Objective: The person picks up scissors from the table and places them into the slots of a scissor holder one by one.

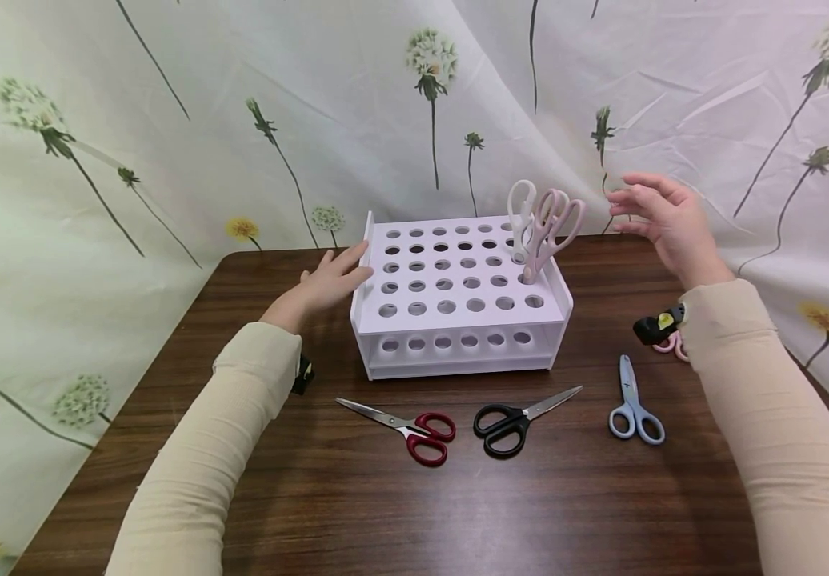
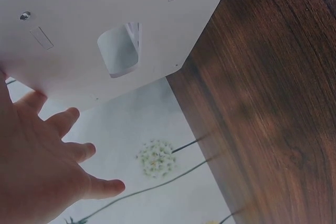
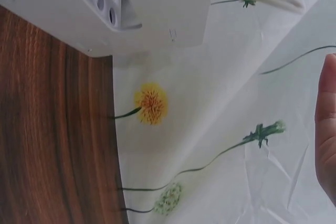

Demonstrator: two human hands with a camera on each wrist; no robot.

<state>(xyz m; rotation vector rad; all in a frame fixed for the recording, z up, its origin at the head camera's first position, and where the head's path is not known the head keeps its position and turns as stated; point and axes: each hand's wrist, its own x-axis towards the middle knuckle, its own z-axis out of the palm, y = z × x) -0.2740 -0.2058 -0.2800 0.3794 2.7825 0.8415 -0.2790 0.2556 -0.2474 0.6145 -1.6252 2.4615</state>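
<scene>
A white tiered rack (image 1: 414, 326) with rows of round holes stands at the back of the table. White-handled scissors (image 1: 520, 224) and pink scissors (image 1: 540, 240) stand in holes at its right side, handles up. My left hand (image 1: 331, 282) rests its fingertips at the rack's left side panel, fingers spread; the left wrist view shows this hand (image 2: 47, 161) beside the white panel (image 2: 68, 66). To the right of the pink scissors, my right hand (image 1: 662, 220) is raised with nothing in it, fingers loosely bent. Only part of it (image 3: 327, 129) enters the right wrist view.
In front of the rack lie red-handled scissors (image 1: 418, 430), black-handled scissors (image 1: 518, 420) and blue scissors (image 1: 630, 396). Pink handles (image 1: 670, 346) show partly behind the right wrist. A flower-printed cloth (image 1: 357, 104) hangs right behind the brown table (image 1: 357, 512).
</scene>
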